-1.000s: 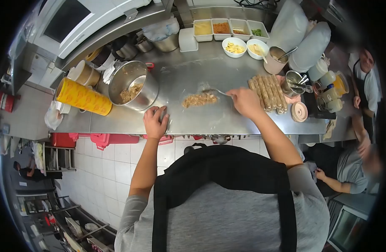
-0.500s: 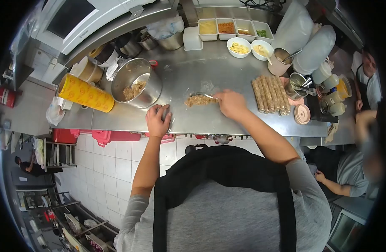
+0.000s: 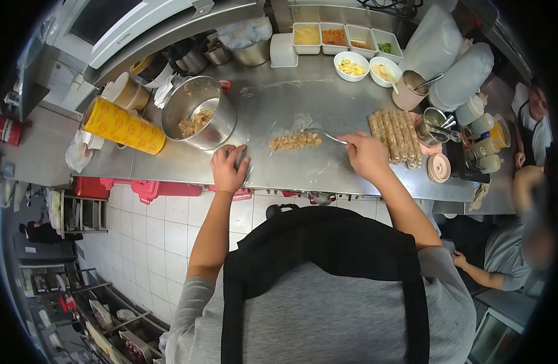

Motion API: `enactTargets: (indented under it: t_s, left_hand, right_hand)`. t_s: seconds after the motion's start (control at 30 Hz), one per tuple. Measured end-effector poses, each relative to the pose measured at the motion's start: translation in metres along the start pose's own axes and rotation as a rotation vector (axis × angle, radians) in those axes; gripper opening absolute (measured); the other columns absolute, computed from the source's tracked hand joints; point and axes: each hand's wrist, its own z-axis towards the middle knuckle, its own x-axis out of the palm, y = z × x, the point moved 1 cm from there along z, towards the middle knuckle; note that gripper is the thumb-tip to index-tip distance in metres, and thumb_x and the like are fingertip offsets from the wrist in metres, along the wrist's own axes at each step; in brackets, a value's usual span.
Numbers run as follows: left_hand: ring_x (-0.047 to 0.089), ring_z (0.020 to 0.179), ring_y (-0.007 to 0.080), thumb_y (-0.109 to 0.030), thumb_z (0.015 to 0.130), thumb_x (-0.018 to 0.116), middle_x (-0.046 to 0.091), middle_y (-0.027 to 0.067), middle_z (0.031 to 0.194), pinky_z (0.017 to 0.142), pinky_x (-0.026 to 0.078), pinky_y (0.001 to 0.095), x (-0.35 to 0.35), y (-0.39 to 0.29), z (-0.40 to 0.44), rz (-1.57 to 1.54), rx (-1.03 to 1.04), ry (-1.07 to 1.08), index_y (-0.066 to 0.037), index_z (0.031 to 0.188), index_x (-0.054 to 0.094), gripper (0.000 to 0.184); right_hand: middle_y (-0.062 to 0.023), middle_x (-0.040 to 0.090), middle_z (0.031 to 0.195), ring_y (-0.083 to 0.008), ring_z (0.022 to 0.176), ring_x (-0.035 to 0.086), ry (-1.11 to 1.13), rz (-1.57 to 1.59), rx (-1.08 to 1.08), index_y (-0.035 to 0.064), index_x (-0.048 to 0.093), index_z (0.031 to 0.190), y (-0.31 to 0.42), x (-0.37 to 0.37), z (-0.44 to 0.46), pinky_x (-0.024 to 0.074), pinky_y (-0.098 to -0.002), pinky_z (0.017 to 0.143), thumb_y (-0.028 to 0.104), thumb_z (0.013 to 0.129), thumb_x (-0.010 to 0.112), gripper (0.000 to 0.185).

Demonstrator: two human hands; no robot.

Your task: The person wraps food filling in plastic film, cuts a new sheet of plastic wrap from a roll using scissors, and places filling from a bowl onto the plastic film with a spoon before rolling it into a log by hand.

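My right hand (image 3: 367, 154) grips a metal fork (image 3: 331, 136) by its handle end. The fork's head lies at the upper right of a short log of brown, crumbly food mixture (image 3: 296, 142) on the steel counter. Something clear and wrinkled, like plastic film (image 3: 298, 122), shows just behind the log. My left hand (image 3: 229, 168) lies on the counter near its front edge, fingers apart and holding nothing. A deep steel pot (image 3: 221, 115), tilted towards me, stands beyond that hand with more mixture inside. Right of my right hand, several wrapped rolls (image 3: 395, 136) lie side by side.
A yellow printed roll (image 3: 125, 129) stands left of the pot. White trays (image 3: 307, 51) of ingredients and two white bowls (image 3: 351, 77) line the back. A steel container of utensils (image 3: 432, 124) and a pink lid (image 3: 438, 168) sit right. Other people (image 3: 503, 255) are at the right.
My right hand has moved right, drawing the fork towards the log's right end. The log looks longer and more even. My left hand stays on the counter, with its fingers more spread.
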Motion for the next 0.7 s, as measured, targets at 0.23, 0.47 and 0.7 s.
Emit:
enactTargets:
  t_s: [0.23,0.47,0.7]
  left_hand:
    - [0.052,0.107,0.0300,-0.022,0.078,0.071,0.057,0.0087,0.111,0.095,0.040,0.0432,0.001,-0.001,0.001,0.007,0.005,-0.004,-0.020,0.115,0.067,0.037]
    - [0.056,0.098,0.0338,-0.019,0.075,0.073,0.060,0.0147,0.103,0.084,0.045,0.0446,0.006,0.006,0.001,-0.063,0.096,-0.054,-0.014,0.109,0.070,0.034]
    - [0.054,0.101,0.0327,-0.016,0.078,0.070,0.057,0.0134,0.106,0.091,0.043,0.0427,0.007,0.004,0.004,-0.070,0.105,-0.024,-0.013,0.113,0.068,0.035]
  right_hand:
    - [-0.0128,0.065,0.091,-0.0340,0.083,0.064,-0.017,-0.014,-0.058,0.0196,0.073,0.100,-0.015,-0.005,-0.009,0.0508,-0.0453,0.070,0.011,0.082,0.057,0.025]
    - [-0.0149,0.066,0.094,-0.0345,0.086,0.066,0.034,-0.070,-0.070,0.0177,0.072,0.104,-0.011,0.006,-0.014,0.0515,-0.0469,0.073,0.011,0.076,0.056,0.033]
    - [-0.0138,0.065,0.099,-0.0350,0.090,0.065,0.200,-0.068,-0.049,0.0248,0.072,0.108,0.015,0.015,0.001,0.0522,-0.0458,0.076,0.012,0.076,0.058,0.037]
